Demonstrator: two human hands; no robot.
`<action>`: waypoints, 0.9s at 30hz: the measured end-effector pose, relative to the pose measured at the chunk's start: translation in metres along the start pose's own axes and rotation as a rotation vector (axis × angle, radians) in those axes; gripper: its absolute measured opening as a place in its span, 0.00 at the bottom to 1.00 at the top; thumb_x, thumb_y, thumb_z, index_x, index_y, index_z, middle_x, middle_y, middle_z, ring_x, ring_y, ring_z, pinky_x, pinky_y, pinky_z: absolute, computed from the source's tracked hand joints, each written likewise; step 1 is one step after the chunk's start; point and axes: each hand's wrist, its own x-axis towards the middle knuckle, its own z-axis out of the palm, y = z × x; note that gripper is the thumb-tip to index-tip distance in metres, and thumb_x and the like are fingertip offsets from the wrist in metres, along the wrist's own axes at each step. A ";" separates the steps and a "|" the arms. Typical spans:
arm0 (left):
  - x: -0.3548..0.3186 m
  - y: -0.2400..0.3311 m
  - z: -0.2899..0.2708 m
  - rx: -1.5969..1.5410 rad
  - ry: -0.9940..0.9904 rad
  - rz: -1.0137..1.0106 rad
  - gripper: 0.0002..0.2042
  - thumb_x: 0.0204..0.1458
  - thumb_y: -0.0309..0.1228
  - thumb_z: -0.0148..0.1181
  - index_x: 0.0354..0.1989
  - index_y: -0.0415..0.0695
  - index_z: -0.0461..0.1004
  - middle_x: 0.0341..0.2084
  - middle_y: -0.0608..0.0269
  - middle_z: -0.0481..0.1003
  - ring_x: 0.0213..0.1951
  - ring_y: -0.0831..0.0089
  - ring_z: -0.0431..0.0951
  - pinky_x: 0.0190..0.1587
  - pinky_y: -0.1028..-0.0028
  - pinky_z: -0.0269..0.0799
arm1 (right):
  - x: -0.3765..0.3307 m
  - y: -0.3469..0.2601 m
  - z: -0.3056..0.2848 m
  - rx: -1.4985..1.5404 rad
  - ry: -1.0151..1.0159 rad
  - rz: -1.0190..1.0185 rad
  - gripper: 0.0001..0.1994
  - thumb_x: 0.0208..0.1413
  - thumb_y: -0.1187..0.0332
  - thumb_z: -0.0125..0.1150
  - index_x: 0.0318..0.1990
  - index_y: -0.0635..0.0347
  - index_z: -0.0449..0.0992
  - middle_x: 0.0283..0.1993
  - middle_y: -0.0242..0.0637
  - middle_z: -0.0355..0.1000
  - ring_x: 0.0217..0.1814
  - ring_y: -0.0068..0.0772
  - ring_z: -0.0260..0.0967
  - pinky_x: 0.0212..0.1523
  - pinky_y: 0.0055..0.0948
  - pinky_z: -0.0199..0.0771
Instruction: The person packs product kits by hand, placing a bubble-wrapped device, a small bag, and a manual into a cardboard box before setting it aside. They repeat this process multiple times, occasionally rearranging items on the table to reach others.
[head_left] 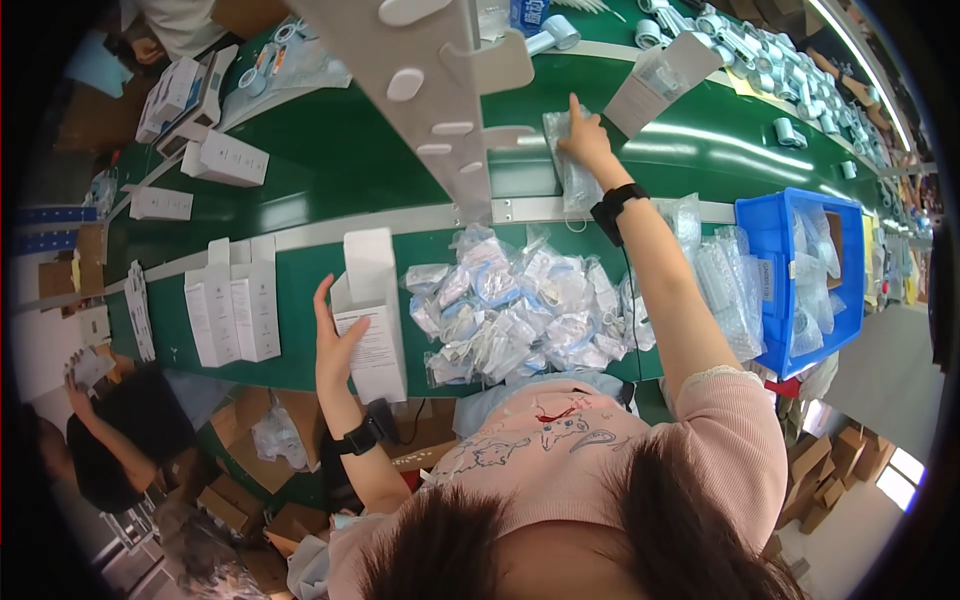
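Note:
My left hand (342, 342) is at an upright white box (372, 365) near the table's front edge. Its thumb lies across the box's printed face, with the fingers along the left side. The box's top flap (370, 258) stands up. Stretched out over the green belt, my right hand (588, 140) grips a clear bubble-wrap bag (578, 190), its index finger pointing away from me. Part of the bag is hidden under that hand. Between my arms lies a heap of small clear plastic packets (515, 310) with white and bluish contents.
A blue bin (845, 325) holds bubble-wrapped pieces, with more bubble-wrap bags (725, 290) beside it. White boxes (255, 310) stand at left. Across the belt is an open box (655, 85) near many pale-blue parts (770, 75). A metal post (425, 110) rises ahead. Other people are at left.

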 end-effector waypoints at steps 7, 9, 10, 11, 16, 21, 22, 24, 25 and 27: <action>-0.031 0.024 0.070 0.402 -0.197 0.443 0.31 0.32 0.28 0.66 0.49 0.42 0.59 0.46 0.55 0.62 0.50 0.62 0.63 0.51 0.69 0.60 | -0.097 -0.018 -0.071 1.594 -0.039 -0.116 0.30 0.43 0.72 0.54 0.57 0.56 0.52 0.51 0.43 0.60 0.51 0.39 0.62 0.46 0.33 0.68; -0.034 0.031 0.107 0.488 -0.177 0.441 0.30 0.32 0.28 0.66 0.46 0.41 0.59 0.45 0.52 0.63 0.49 0.59 0.64 0.49 0.68 0.60 | -0.136 -0.027 -0.097 1.768 -0.038 -0.043 0.28 0.44 0.73 0.54 0.55 0.56 0.53 0.50 0.43 0.60 0.49 0.38 0.62 0.46 0.32 0.68; -0.036 0.032 0.120 0.578 -0.149 0.440 0.28 0.31 0.28 0.67 0.43 0.40 0.59 0.43 0.50 0.63 0.49 0.56 0.64 0.48 0.67 0.61 | -0.153 -0.035 -0.105 1.947 -0.043 0.027 0.26 0.44 0.73 0.54 0.53 0.56 0.54 0.49 0.42 0.61 0.48 0.36 0.63 0.46 0.30 0.67; -0.037 0.030 0.130 0.576 -0.156 0.443 0.28 0.31 0.28 0.67 0.43 0.40 0.59 0.43 0.50 0.63 0.49 0.56 0.64 0.48 0.67 0.61 | -0.166 -0.042 -0.108 2.123 -0.036 0.097 0.24 0.45 0.74 0.53 0.52 0.56 0.56 0.48 0.41 0.61 0.47 0.34 0.63 0.46 0.29 0.67; -0.032 0.009 0.165 0.509 -0.028 0.620 0.31 0.30 0.29 0.69 0.40 0.42 0.53 0.44 0.46 0.62 0.47 0.54 0.65 0.46 0.65 0.62 | -0.207 -0.094 -0.080 1.799 0.512 -0.058 0.20 0.46 0.72 0.54 0.49 0.59 0.60 0.50 0.41 0.60 0.51 0.38 0.60 0.52 0.32 0.61; -0.029 0.000 0.174 0.434 0.039 0.835 0.34 0.29 0.29 0.71 0.39 0.44 0.48 0.46 0.43 0.60 0.47 0.52 0.65 0.45 0.63 0.63 | -0.228 -0.078 -0.099 0.594 0.702 -0.882 0.20 0.44 0.70 0.56 0.48 0.59 0.65 0.55 0.41 0.56 0.59 0.45 0.51 0.57 0.42 0.51; -0.029 -0.002 0.177 0.450 0.046 0.905 0.34 0.29 0.28 0.71 0.38 0.44 0.48 0.46 0.43 0.59 0.47 0.50 0.64 0.45 0.62 0.62 | -0.230 -0.072 -0.105 0.593 0.695 -0.884 0.20 0.44 0.70 0.56 0.48 0.59 0.65 0.55 0.41 0.56 0.59 0.45 0.51 0.57 0.42 0.51; -0.019 -0.002 0.178 0.344 0.028 0.920 0.34 0.28 0.28 0.71 0.38 0.44 0.49 0.46 0.43 0.58 0.48 0.51 0.64 0.46 0.62 0.62 | -0.229 -0.060 -0.119 0.361 0.461 -0.951 0.19 0.44 0.69 0.56 0.47 0.58 0.67 0.56 0.40 0.56 0.60 0.45 0.49 0.57 0.45 0.50; -0.013 -0.002 0.177 0.240 0.007 0.940 0.34 0.28 0.27 0.71 0.38 0.44 0.49 0.47 0.43 0.57 0.48 0.52 0.63 0.46 0.62 0.62 | -0.228 -0.054 -0.123 0.245 0.343 -0.980 0.19 0.44 0.69 0.56 0.47 0.58 0.68 0.56 0.40 0.56 0.60 0.46 0.48 0.57 0.46 0.49; -0.010 -0.008 0.177 0.136 0.000 0.954 0.34 0.28 0.27 0.71 0.38 0.44 0.49 0.47 0.42 0.57 0.48 0.52 0.63 0.46 0.62 0.62 | -0.224 -0.044 -0.119 0.372 0.251 -1.008 0.18 0.45 0.68 0.56 0.46 0.57 0.69 0.56 0.40 0.55 0.60 0.45 0.49 0.56 0.45 0.50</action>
